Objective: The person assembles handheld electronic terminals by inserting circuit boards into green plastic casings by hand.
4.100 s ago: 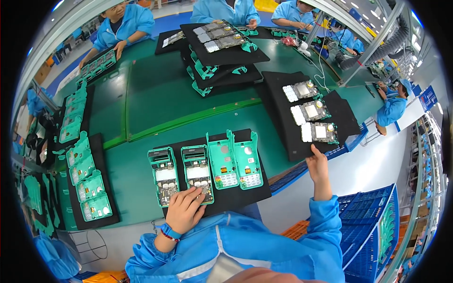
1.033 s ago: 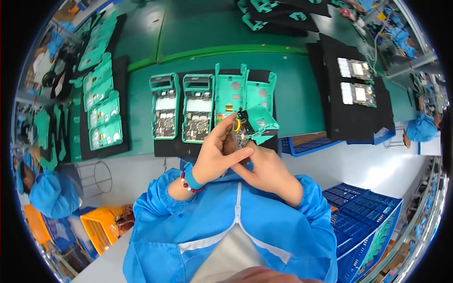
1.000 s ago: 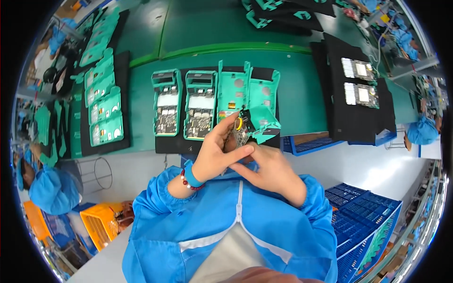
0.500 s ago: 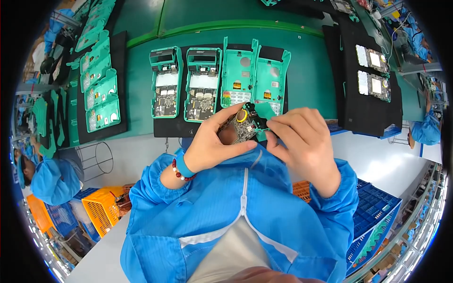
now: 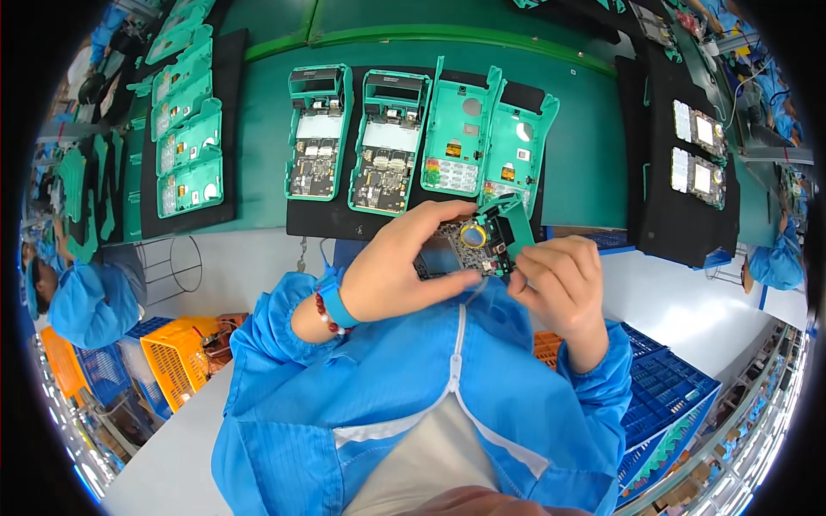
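Note:
Above my lap, at the near edge of the bench, my left hand [image 5: 400, 267] is closed round a circuit board [image 5: 465, 251] with a yellow-rimmed round part on it. At the board's right end stands a green and black plastic piece [image 5: 518, 225]. My right hand [image 5: 561, 279] pinches the lower edge of this piece with thumb and fingertips. Just beyond, on a black mat [image 5: 331, 222], lie two green housings [image 5: 317, 129] [image 5: 389, 138] fitted with boards. Beside them are two green shells [image 5: 454, 107] [image 5: 514, 129] with keypads and no large board inside.
More green shells [image 5: 189, 185] line a black mat on the left. Bare boards [image 5: 697, 176] rest on another black mat at the right. Orange crates [image 5: 176, 357] and blue crates [image 5: 662, 387] stand beside me. Another person's blue sleeve [image 5: 99, 301] shows at far left.
The board has turned so its round part faces up more, and the green and black piece now stands up at its end. My right hand has shifted lower along that piece.

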